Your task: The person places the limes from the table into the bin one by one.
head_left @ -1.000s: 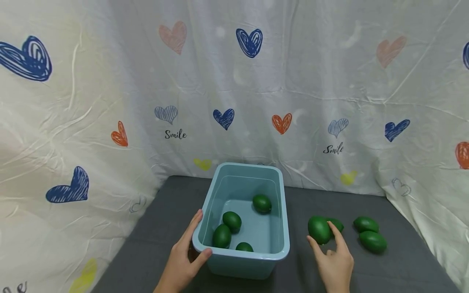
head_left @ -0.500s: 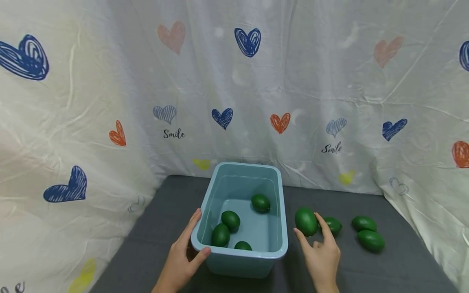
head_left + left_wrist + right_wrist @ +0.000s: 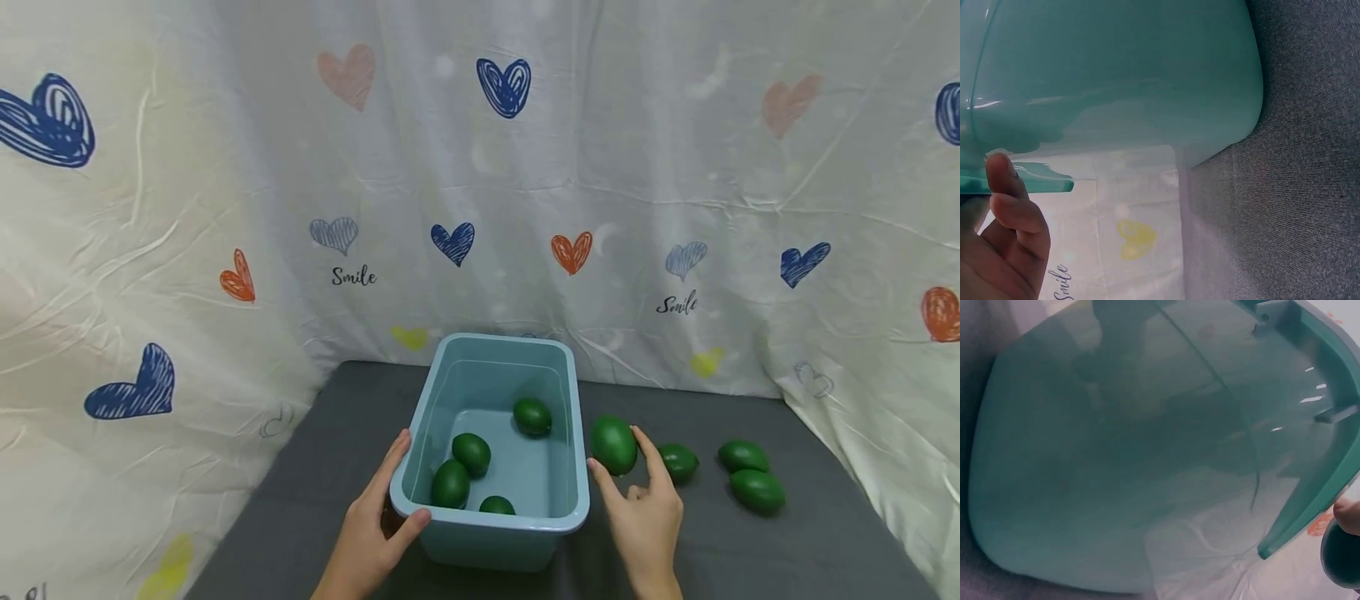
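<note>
A light blue plastic bin (image 3: pixel 502 527) stands on the dark grey tabletop with several green limes (image 3: pixel 532 417) inside. At its near left corner my left hand (image 3: pixel 367 521) holds the rim, thumb on the front edge and fingers along the left side. In the left wrist view, fingertips (image 3: pixel 1007 175) touch the rim from outside. Just right of the bin, my right hand (image 3: pixel 641 521) pinches a lime (image 3: pixel 614 445) between thumb and fingers, raised near rim height. The right wrist view shows mostly the bin's outer wall (image 3: pixel 1116 456), with part of the held lime (image 3: pixel 1341 556) at the right edge.
On the cloth to the right lie a single lime (image 3: pixel 678 462) behind my right hand and two more limes (image 3: pixel 757 492) side by side. A white curtain (image 3: pixel 630 167) printed with hearts hangs behind the table (image 3: pixel 810 550).
My right hand has carried the pinched lime leftward and slightly up, from beside the loose lime to the bin's right side. My left hand stays on the rim.
</note>
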A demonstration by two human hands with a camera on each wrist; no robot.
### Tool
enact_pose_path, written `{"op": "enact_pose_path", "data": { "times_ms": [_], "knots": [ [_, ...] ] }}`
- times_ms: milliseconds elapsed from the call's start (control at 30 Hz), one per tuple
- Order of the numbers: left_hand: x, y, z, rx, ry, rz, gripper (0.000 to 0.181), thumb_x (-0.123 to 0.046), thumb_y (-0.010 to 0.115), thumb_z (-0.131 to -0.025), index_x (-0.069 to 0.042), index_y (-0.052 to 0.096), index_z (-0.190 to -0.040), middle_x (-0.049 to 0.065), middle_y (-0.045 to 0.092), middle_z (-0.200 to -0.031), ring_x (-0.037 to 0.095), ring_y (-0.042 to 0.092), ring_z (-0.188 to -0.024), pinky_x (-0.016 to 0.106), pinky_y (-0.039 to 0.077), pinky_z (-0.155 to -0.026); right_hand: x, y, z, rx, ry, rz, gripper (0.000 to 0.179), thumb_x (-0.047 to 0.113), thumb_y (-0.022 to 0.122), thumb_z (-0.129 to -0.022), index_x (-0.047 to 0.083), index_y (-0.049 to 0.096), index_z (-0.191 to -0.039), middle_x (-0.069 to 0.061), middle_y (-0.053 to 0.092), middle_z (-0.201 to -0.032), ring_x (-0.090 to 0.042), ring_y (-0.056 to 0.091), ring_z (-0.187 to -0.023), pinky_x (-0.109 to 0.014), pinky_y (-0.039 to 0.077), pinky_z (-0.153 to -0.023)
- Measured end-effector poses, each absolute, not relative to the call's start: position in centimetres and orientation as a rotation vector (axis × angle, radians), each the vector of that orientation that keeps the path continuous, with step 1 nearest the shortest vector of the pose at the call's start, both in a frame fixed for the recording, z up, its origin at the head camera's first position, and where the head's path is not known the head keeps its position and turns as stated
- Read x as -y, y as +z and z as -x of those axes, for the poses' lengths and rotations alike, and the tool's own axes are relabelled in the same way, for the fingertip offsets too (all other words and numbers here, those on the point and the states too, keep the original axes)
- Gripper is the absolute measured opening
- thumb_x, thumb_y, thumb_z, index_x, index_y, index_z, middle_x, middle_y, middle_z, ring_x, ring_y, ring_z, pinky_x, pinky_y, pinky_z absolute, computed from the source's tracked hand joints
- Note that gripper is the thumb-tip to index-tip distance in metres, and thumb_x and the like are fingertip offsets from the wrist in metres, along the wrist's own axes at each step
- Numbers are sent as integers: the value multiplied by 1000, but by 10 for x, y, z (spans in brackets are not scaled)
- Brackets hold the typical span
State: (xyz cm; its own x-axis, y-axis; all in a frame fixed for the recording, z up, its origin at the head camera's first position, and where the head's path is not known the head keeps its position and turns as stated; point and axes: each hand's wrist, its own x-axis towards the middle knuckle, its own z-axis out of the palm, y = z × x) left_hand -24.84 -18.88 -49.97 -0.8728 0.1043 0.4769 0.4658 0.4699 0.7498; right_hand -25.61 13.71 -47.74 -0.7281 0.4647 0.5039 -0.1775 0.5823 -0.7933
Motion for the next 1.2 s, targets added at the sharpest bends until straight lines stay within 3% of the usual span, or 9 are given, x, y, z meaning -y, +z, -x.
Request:
{"op": "enact_pose_path", "data": {
  "times_ms": [233, 433, 667, 1033, 1100, 1167, 1200],
  "knots": [
    [188, -498, 248, 2376, -1363, 477, 89, -23, 80, -97, -29, 29, -169, -7, 29, -174, 5, 34, -154, 11, 39, -106, -129, -471, 254, 2060, 1191, 105, 74, 19, 97, -78, 15, 65, -146, 12, 33, -44, 3, 22, -32, -22, 23, -33],
    [185, -499, 250, 2355, -1369, 489, 90, -20, 81, -95, -29, 30, -169, -8, 30, -173, 3, 33, -154, 9, 35, -108, -125, -467, 251, 2060, 1209, -15, 77, 13, 98, -76, 17, 65, -146, 10, 37, -49, 5, 21, -32, -21, 24, -32],
    [187, -499, 251, 2333, -1385, 482, 92, -17, 82, -94, -28, 31, -169, -7, 30, -173, 3, 34, -153, 9, 38, -107, -118, -460, 252, 2159, 1361, -7, 75, 21, 96, -80, 21, 63, -148, 12, 31, -44, 1, 21, -33, -23, 24, -34],
    [187, -499, 250, 2349, -1388, 490, 91, -18, 81, -95, -30, 29, -169, -8, 29, -173, 6, 35, -153, 10, 39, -106, -114, -456, 251, 2242, 1468, -5, 74, 24, 94, -82, 16, 62, -149, 7, 33, -43, 0, 22, -32, -20, 24, -35],
    [187, -499, 250, 2355, -1383, 480, 91, -19, 81, -95, -30, 30, -169, -8, 29, -173, 6, 35, -153, 11, 39, -106, -114, -456, 252, 2237, 1464, -12, 74, 25, 94, -82, 17, 62, -149, 7, 58, -59, 0, 23, -33, -21, 25, -35],
    [188, -498, 250, 2360, -1378, 470, 91, -20, 81, -95, -31, 30, -169, -8, 30, -173, 7, 36, -153, 12, 41, -106, -114, -456, 252, 2234, 1455, -22, 74, 24, 94, -83, 18, 62, -150, 4, 76, -91, 1, 23, -33, -21, 25, -35],
    [188, -498, 250, 2361, -1378, 466, 91, -20, 81, -95, -31, 29, -169, -8, 30, -173, 8, 37, -153, 13, 41, -105, -114, -456, 252, 2230, 1450, -28, 74, 24, 94, -83, 18, 61, -150, 3, 78, -109, 1, 23, -33, -21, 26, -35]
  ]
}}
